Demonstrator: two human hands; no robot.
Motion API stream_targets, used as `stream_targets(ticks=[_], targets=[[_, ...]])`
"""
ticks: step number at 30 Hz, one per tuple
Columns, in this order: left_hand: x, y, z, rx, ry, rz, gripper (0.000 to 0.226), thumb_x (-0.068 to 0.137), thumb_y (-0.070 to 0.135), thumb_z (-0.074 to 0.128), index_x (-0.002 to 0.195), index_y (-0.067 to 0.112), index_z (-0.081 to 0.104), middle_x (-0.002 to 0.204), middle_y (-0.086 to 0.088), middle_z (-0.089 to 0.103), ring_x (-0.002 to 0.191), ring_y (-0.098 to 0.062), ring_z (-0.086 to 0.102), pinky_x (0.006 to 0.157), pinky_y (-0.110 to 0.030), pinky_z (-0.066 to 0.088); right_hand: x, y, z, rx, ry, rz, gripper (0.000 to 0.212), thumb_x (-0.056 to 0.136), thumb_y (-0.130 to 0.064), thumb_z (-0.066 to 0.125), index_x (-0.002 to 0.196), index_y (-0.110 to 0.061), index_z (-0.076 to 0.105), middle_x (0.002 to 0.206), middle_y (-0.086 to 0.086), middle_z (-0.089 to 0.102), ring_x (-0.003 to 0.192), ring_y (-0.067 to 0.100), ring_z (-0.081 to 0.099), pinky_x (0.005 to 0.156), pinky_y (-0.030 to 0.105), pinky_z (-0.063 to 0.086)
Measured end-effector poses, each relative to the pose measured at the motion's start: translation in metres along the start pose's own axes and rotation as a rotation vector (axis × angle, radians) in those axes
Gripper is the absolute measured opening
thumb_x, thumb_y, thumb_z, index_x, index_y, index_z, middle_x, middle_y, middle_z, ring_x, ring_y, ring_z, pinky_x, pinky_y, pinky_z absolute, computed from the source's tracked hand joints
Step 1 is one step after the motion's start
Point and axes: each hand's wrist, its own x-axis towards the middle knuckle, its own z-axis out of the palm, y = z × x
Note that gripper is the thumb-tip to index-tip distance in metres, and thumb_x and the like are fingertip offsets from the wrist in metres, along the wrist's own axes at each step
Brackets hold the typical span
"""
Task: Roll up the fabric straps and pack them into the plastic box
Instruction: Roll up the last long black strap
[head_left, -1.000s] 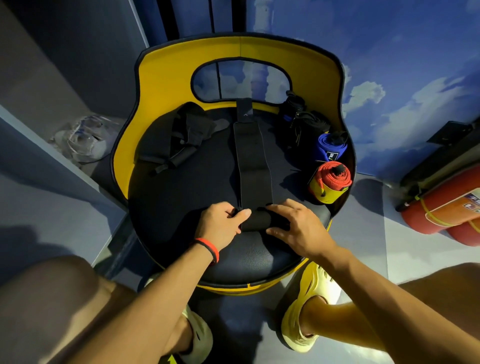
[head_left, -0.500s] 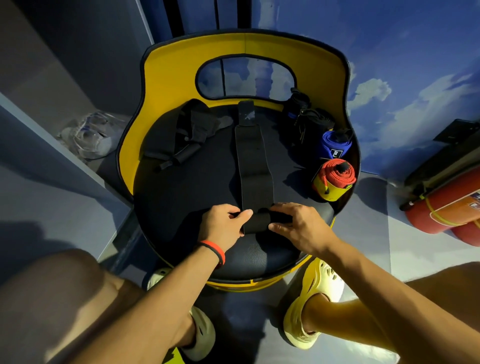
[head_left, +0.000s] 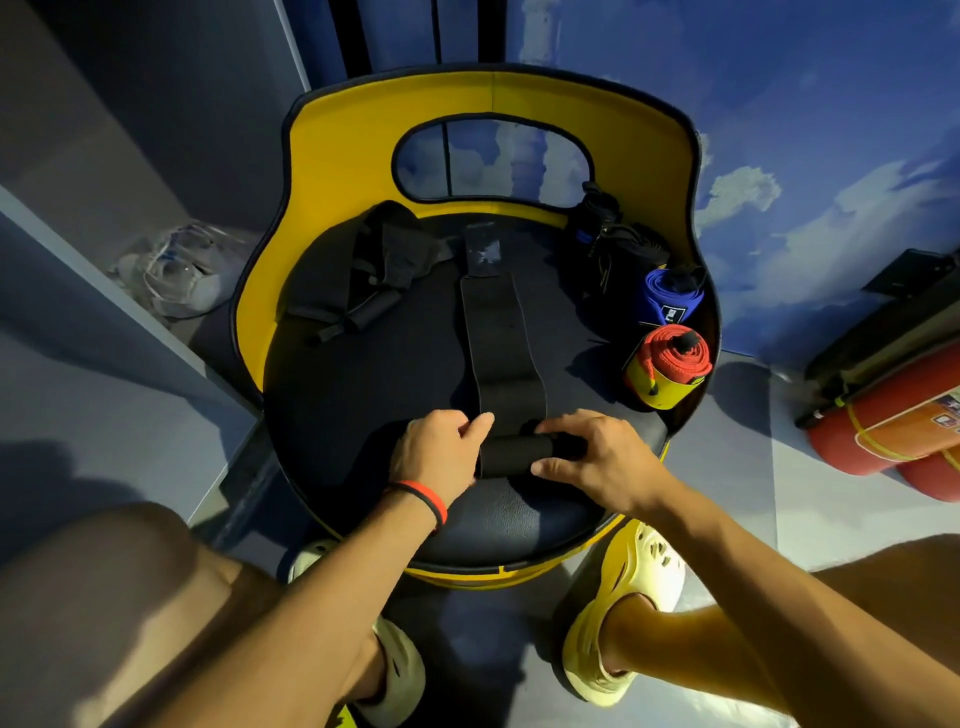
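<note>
A long black fabric strap (head_left: 498, 338) lies flat down the middle of the black seat of a yellow chair (head_left: 363, 156). Its near end is wound into a short roll (head_left: 514, 457). My left hand (head_left: 441, 452) grips the roll's left end, fingers curled over it. My right hand (head_left: 597, 457) pinches the right end between thumb and fingers. A clear plastic box (head_left: 176, 270) sits on the shelf to the left of the chair. Rolled straps stand at the seat's right: a red and yellow one (head_left: 670, 364), a blue one (head_left: 670, 296), a black one (head_left: 623, 254).
A heap of loose black straps (head_left: 358, 275) lies at the seat's back left. Red fire extinguishers (head_left: 893, 426) lie on the floor at the right. My knees and yellow shoes (head_left: 618, 613) are just below the chair's front edge.
The roll has grown thicker and the flat length of strap ahead of it is shorter. Both hands have stayed on the roll's ends, turning it away from me.
</note>
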Motion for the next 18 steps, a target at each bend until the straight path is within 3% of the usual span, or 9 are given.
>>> stream_targets(ticks=[1, 3, 6, 8, 11, 14, 18], targets=[[0.000, -0.002, 0.001, 0.169, 0.102, 0.083, 0.053, 0.100, 0.052, 0.050, 0.064, 0.014, 0.048, 0.083, -0.004, 0.060, 0.069, -0.019, 0.064, 0.061, -0.039, 0.054, 0.002, 0.000, -0.001, 0.006, -0.023, 0.010, 0.047, 0.086, -0.044, 0.077, 0.129, -0.027, 0.068, 0.111, -0.004, 0.063, 0.097, 0.009, 0.058, 0.077, 0.004, 0.036], [0.000, -0.003, 0.001, 0.168, 0.231, 0.232, 0.044, 0.100, 0.047, 0.053, 0.067, 0.018, 0.049, 0.090, 0.003, 0.052, 0.074, -0.016, 0.054, 0.062, -0.035, 0.047, 0.005, 0.000, -0.002, 0.010, -0.046, 0.023, 0.045, 0.090, -0.046, 0.073, 0.130, -0.026, 0.067, 0.113, -0.006, 0.063, 0.099, 0.010, 0.058, 0.077, 0.005, 0.035], [0.002, -0.006, -0.002, -0.202, 0.095, 0.255, 0.029, 0.095, 0.046, 0.060, 0.080, 0.021, 0.062, 0.080, 0.007, 0.061, 0.073, -0.010, 0.059, 0.063, -0.028, 0.048, 0.010, -0.003, -0.003, 0.049, -0.033, 0.059, 0.040, 0.095, -0.046, 0.066, 0.128, -0.023, 0.069, 0.115, -0.003, 0.065, 0.104, 0.014, 0.060, 0.082, 0.016, 0.040], [0.002, -0.011, -0.006, -0.366, -0.048, 0.185, 0.016, 0.089, 0.041, 0.071, 0.091, 0.025, 0.070, 0.086, 0.008, 0.068, 0.080, -0.005, 0.065, 0.068, -0.018, 0.052, 0.012, -0.004, -0.002, 0.042, -0.025, 0.077, 0.039, 0.097, -0.049, 0.062, 0.123, -0.021, 0.071, 0.117, -0.001, 0.068, 0.103, 0.014, 0.061, 0.082, 0.019, 0.041], [0.006, -0.021, -0.008, -0.475, -0.199, 0.090, 0.026, 0.081, 0.027, 0.083, 0.106, 0.022, 0.074, 0.096, 0.007, 0.073, 0.090, -0.002, 0.069, 0.077, -0.015, 0.055, 0.012, -0.006, 0.001, 0.024, -0.011, 0.101, 0.041, 0.097, -0.052, 0.060, 0.119, -0.019, 0.070, 0.114, -0.002, 0.070, 0.101, 0.017, 0.063, 0.076, 0.017, 0.042], [0.010, -0.019, -0.006, -0.521, -0.165, 0.028, 0.018, 0.080, 0.028, 0.084, 0.094, 0.023, 0.074, 0.089, 0.006, 0.075, 0.083, 0.001, 0.070, 0.072, -0.011, 0.054, 0.009, -0.004, 0.005, 0.086, 0.124, 0.100, 0.044, 0.095, -0.052, 0.063, 0.123, -0.020, 0.055, 0.115, -0.009, 0.062, 0.100, 0.014, 0.059, 0.085, 0.028, 0.047], [0.012, -0.013, -0.002, -0.448, -0.159, 0.010, 0.023, 0.082, 0.039, 0.081, 0.085, 0.016, 0.076, 0.075, -0.001, 0.074, 0.073, -0.011, 0.072, 0.060, -0.018, 0.054, 0.005, -0.003, 0.019, -0.140, 0.319, -0.178, 0.024, 0.101, -0.038, 0.058, 0.112, -0.018, 0.066, 0.104, 0.001, 0.058, 0.094, 0.023, 0.058, 0.079, 0.034, 0.049]])
